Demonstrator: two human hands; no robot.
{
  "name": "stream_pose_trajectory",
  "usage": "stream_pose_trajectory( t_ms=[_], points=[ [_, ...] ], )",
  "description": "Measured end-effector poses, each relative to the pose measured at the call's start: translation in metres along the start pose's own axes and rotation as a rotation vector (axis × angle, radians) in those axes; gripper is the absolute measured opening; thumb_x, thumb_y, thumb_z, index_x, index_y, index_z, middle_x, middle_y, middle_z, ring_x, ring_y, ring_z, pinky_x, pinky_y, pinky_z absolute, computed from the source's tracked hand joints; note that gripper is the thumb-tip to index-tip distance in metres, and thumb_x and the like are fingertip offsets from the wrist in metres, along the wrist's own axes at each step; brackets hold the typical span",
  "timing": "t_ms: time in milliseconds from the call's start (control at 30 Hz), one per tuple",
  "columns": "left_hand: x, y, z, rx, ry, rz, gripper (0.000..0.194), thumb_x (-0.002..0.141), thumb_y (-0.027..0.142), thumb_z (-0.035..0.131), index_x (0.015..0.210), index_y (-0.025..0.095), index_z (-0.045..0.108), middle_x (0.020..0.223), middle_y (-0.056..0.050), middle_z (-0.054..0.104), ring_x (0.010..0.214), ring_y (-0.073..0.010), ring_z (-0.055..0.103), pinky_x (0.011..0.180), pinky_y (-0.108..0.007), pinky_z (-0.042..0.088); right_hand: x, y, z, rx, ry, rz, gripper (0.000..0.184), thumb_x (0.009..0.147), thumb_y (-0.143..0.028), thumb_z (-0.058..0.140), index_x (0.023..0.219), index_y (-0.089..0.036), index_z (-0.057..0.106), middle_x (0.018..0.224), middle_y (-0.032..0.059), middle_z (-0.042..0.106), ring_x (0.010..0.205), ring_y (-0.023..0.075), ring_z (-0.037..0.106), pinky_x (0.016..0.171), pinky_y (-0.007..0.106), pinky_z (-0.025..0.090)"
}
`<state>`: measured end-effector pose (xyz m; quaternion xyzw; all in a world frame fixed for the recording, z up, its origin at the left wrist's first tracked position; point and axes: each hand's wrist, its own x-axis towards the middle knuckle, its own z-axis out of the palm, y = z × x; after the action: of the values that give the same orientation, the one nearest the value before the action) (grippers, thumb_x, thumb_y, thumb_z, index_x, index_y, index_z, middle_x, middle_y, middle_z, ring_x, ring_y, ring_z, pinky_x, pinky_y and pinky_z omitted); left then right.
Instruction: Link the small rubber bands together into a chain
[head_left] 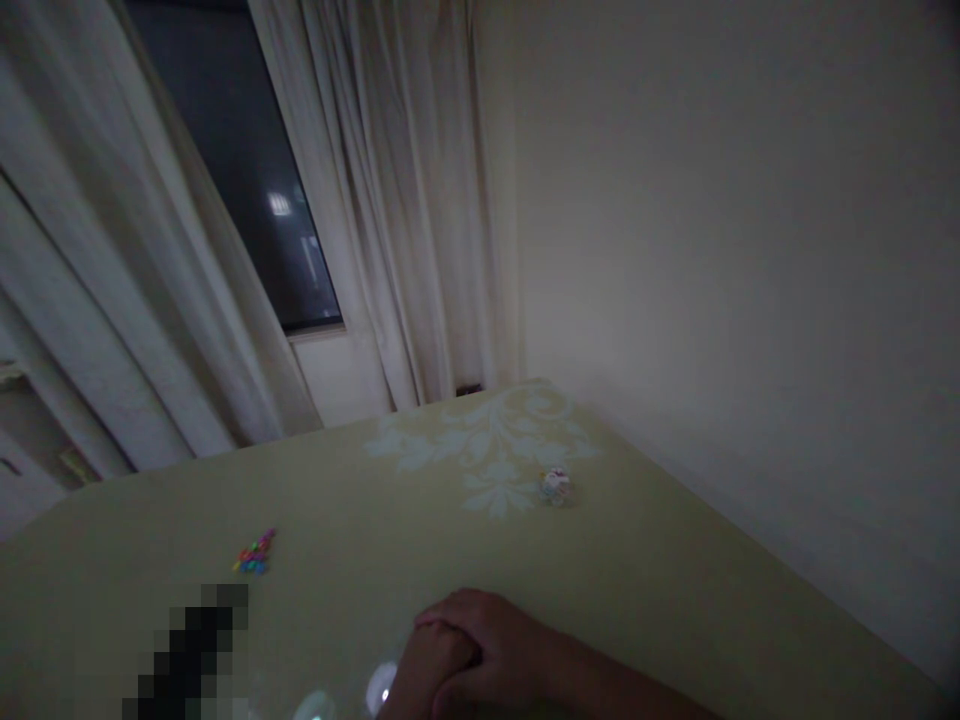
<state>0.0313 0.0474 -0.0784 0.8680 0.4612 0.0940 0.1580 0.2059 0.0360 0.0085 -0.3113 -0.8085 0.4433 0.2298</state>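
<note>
rt hand (501, 640) is wrapped round lt hand (429, 660), can't tell if lt's curled or holding smth. Glossy white round thing (381, 684) just left of grip, might get bumped if lt swings out.

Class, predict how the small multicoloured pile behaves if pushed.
The multicoloured pile would probably scatter, since it looks like separate little pieces. It is likely light, looking far smaller than the right hand. Some rounded-looking pieces may roll, though their shapes are blurred.
</note>
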Motion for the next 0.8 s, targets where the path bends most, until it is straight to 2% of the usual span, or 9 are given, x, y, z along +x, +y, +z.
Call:
stream_pose_trajectory(
  t_ms=[400, 633, 800],
  points=[
    [0.0, 0.007, -0.005, 0.024, -0.033, -0.019, 0.043, 0.073, 0.004, 0.058, 0.102, 0.022, 0.084, 0.104, -0.009, 0.084, 0.094, -0.0258, 0.078, 0.087, -0.028, 0.059, 0.0, 0.002, 0.001, 0.007, 0.016, -0.017, 0.081, 0.072, -0.064, 0.085, 0.142, -0.028, 0.064, 0.137, 0.0089, 0.069, 0.124, 0.0294, 0.064, 0.108, 0.036, 0.045],
    [-0.001, 0.013, -0.011, -0.035, -0.036, -0.026, 0.041, 0.075, 0.003, 0.057, 0.101, 0.02, 0.084, 0.104, -0.01, 0.084, 0.095, -0.0251, 0.078, 0.086, -0.027, 0.058, 0.0, 0.0, -0.001, -0.007, -0.002, -0.005, 0.084, 0.071, -0.064, 0.085, 0.143, -0.028, 0.063, 0.138, 0.0102, 0.067, 0.125, 0.0302, 0.063, 0.109, 0.037, 0.045],
    [0.001, 0.011, -0.009, -0.01, -0.044, -0.043, 0.04, 0.075, 0.004, 0.058, 0.103, 0.02, 0.083, 0.105, -0.01, 0.083, 0.093, -0.0251, 0.078, 0.087, -0.029, 0.058, 0.0, -0.001, -0.001, 0.0, -0.007, 0.002, 0.083, 0.07, -0.064, 0.086, 0.143, -0.029, 0.064, 0.139, 0.0093, 0.067, 0.125, 0.0303, 0.063, 0.11, 0.038, 0.044]
  ],
)
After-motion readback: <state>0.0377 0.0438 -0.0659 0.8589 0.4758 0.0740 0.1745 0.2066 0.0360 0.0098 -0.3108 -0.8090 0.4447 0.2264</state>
